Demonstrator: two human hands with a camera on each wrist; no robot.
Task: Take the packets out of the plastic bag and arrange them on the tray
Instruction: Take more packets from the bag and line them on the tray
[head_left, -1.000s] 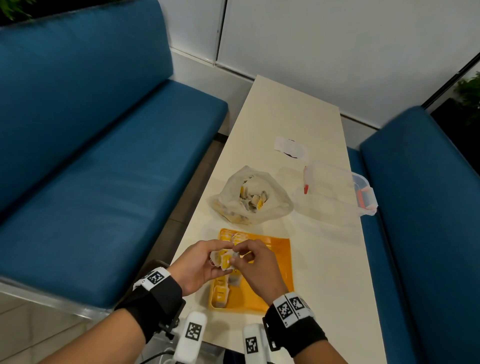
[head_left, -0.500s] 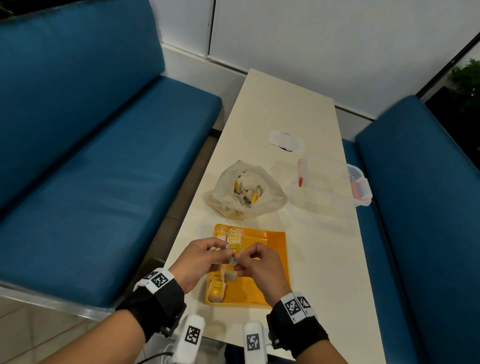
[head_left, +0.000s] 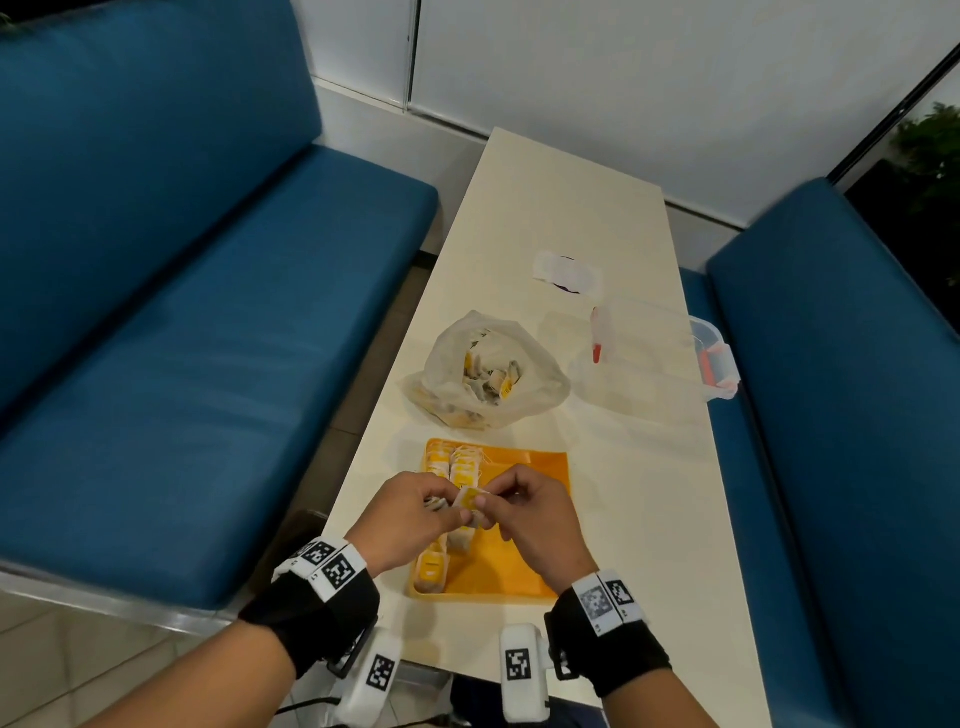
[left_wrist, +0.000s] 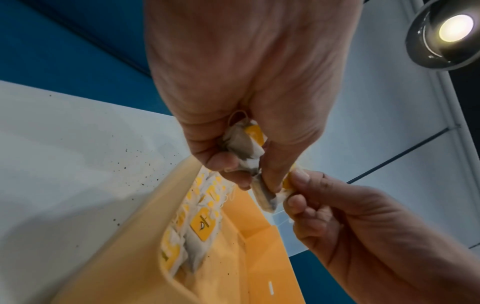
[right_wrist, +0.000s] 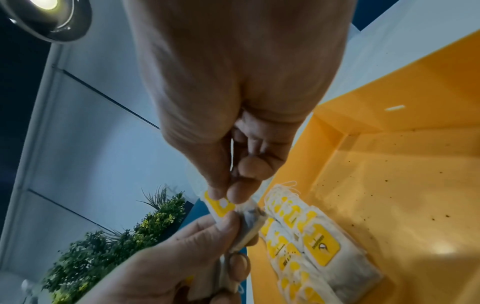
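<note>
The packet (head_left: 470, 501) being handled is hanging between the two hands, directly above the near-left part of the tray (head_left: 524, 530). The left hand (head_left: 415, 517) is gripping a small bunch of packets (left_wrist: 242, 144) in curled fingers, and its thumb and forefinger are pinching one end of the single packet. The right hand (head_left: 530, 512) is pinching the other end, at the yellow label, between thumb and forefinger; its remaining fingers are curled in and holding nothing else.

Judged from this grip, the step in hand is separating one packet from the bunch before laying it down. To do it well, the right hand should be pulling gently along the packet, not across it, since strings appear loose and may be tangling with the bunch. The left hand should be keeping the remaining packets firmly held.

Below the hands, a row of packets (right_wrist: 311, 242) is lying overlapped along the left side of the tray; the new packet should be continuing that row, label up. Beyond the hands, the plastic bag (head_left: 488, 371) is sitting open on the table (head_left: 639, 519) with more packets inside.
</note>
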